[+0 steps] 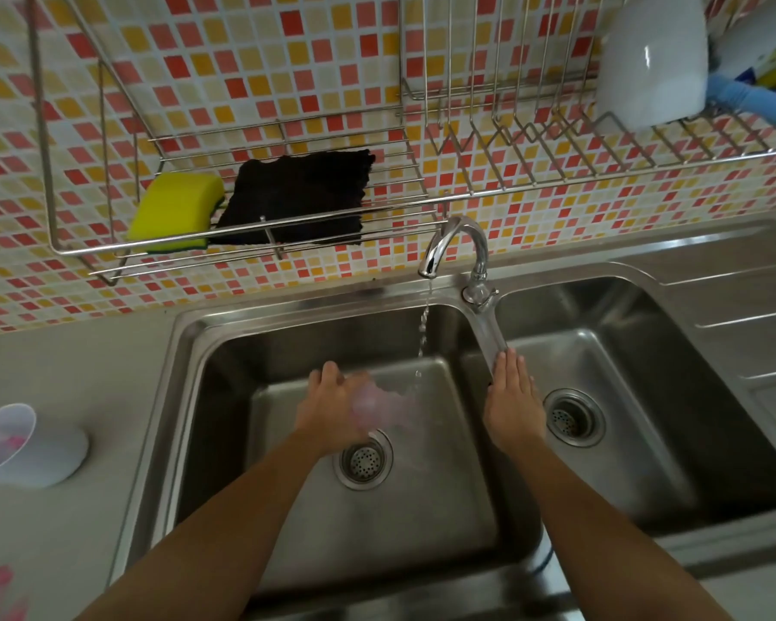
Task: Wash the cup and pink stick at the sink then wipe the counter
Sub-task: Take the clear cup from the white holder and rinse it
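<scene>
Head view. The left hand (332, 407) holds a blurred, translucent pinkish object (379, 407) over the left basin (225, 396) of a double steel sink, just under the thin stream (423, 327) falling from the faucet (455, 244); it is held there, apparently, so that the water runs over it and drains below. The fingers curl around it, though blur hides how firmly, and whether it is the cup or the stick cannot be told. Its long axis appears to run left to right, the free end pointing toward the divider between the basins.

The right hand (511, 396) lies flat, fingers together and extended, on the long faucet lever (489, 333), gripping nothing; this placement suits regulating the flow.

A pale cup (7, 441) rests on its side on the table (63, 553) left of the sink, mouth toward the upper left, with something pink inside. On the wall rack (287, 253) sit a yellow sponge (175, 210) and a dark cloth (296, 195), within reach for the wiping step, judged not yet begun.
</scene>
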`<act>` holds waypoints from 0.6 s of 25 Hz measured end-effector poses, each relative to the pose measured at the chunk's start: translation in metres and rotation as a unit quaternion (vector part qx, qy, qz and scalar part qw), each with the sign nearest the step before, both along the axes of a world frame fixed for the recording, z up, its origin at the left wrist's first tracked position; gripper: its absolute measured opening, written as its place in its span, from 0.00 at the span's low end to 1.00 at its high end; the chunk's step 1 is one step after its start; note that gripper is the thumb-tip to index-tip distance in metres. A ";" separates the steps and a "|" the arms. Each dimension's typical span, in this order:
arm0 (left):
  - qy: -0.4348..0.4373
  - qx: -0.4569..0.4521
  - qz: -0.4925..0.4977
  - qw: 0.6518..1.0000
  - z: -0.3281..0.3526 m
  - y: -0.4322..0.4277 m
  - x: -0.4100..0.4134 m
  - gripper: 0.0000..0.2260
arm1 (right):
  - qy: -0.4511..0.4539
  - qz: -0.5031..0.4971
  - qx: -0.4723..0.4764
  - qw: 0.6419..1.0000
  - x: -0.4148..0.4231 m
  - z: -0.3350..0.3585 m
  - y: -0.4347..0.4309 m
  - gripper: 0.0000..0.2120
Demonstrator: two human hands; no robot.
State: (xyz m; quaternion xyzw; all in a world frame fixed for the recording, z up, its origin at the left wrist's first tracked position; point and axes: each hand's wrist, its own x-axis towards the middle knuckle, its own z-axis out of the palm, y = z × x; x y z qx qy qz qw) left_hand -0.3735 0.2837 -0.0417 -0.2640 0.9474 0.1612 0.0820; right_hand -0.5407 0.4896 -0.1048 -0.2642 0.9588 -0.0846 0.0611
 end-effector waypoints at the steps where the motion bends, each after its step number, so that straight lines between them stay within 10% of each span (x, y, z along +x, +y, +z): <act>1: 0.001 -0.026 -0.011 1.000 0.003 -0.001 0.002 0.33 | 0.002 -0.002 0.000 1.000 -0.001 -0.001 0.001 0.27; 15: 0.038 -0.321 -0.209 0.923 0.036 -0.020 0.014 0.35 | -0.021 0.032 0.009 0.999 -0.005 0.003 0.002 0.27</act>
